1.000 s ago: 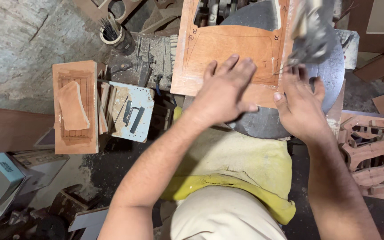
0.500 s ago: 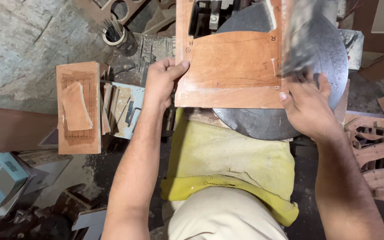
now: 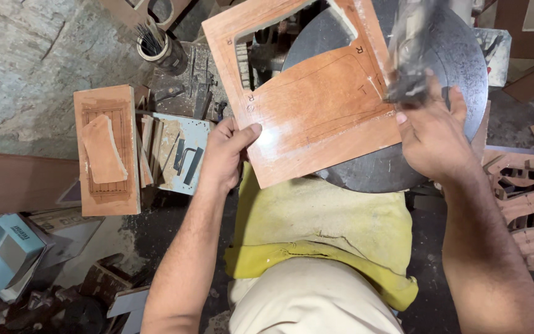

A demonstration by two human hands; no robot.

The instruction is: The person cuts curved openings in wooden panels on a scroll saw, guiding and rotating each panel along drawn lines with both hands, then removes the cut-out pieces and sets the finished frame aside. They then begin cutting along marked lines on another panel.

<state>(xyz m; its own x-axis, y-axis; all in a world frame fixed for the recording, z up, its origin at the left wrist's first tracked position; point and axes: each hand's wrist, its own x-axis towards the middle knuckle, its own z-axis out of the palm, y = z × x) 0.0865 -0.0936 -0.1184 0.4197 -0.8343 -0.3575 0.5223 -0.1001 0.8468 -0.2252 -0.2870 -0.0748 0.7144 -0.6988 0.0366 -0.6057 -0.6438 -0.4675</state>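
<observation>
While the left hand (image 3: 224,154) pinches the near left edge of the reddish wooden panel (image 3: 316,114), thumb on top and fingers curled under, the right hand (image 3: 434,139) closes around a blurred dark tool (image 3: 410,55) at the panel's right edge. The panel lies between the two hands and ahead of them, tilted so its long axis runs from the left hand's corner up and away toward the far right. Its far half is cut open; pencilled outlines mark the solid near half. The left hand alone holds the panel itself. Under it sits a round dark metal table (image 3: 458,62), with a yellow cloth (image 3: 322,229) below the forearms. Left of the left hand lies a small wooden board (image 3: 106,151) carrying a curved cut piece (image 3: 103,148).
</observation>
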